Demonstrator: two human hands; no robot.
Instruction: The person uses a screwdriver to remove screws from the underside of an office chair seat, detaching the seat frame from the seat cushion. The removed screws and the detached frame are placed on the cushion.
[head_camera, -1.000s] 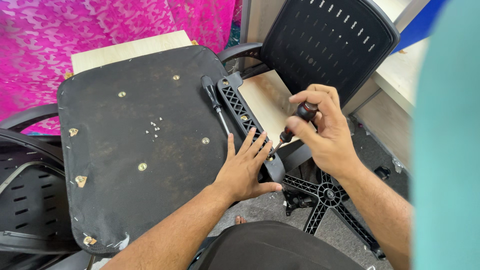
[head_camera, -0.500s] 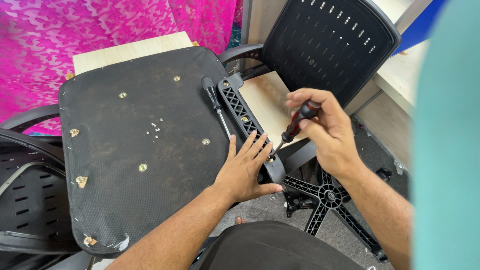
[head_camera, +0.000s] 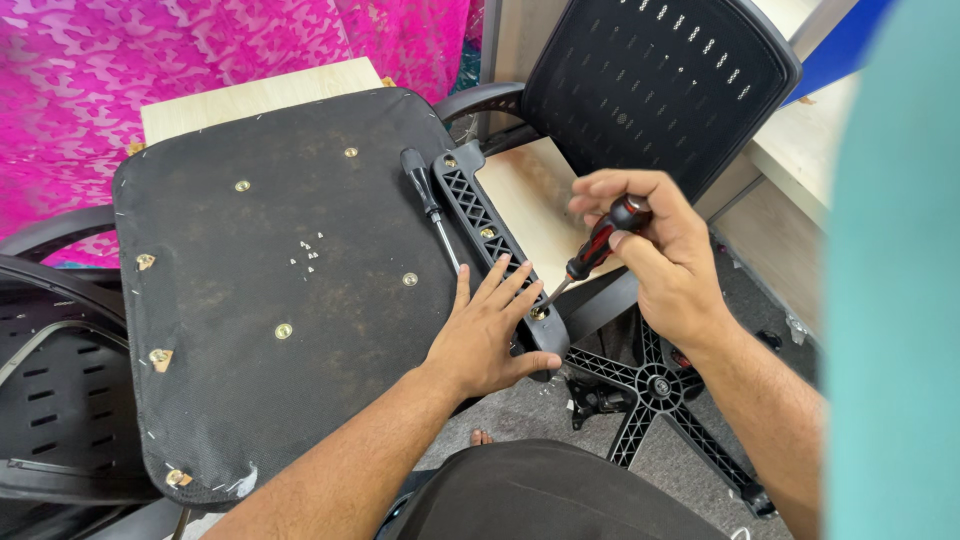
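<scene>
Head view: the right hand (head_camera: 660, 255) is closed round a red-and-black screwdriver (head_camera: 598, 248) whose shaft slants down and left from the grip, tip at a screw (head_camera: 538, 312) near the close end of the black bracket (head_camera: 490, 240), while the left hand (head_camera: 488, 335), nearer that screw, lies flat with fingers spread on the bracket's end. The bracket's long axis runs along the right edge of the upturned seat (head_camera: 260, 290); a spare screwdriver (head_camera: 428, 200) lies parallel just beside it, with chair parts crowding the floor below.
</scene>
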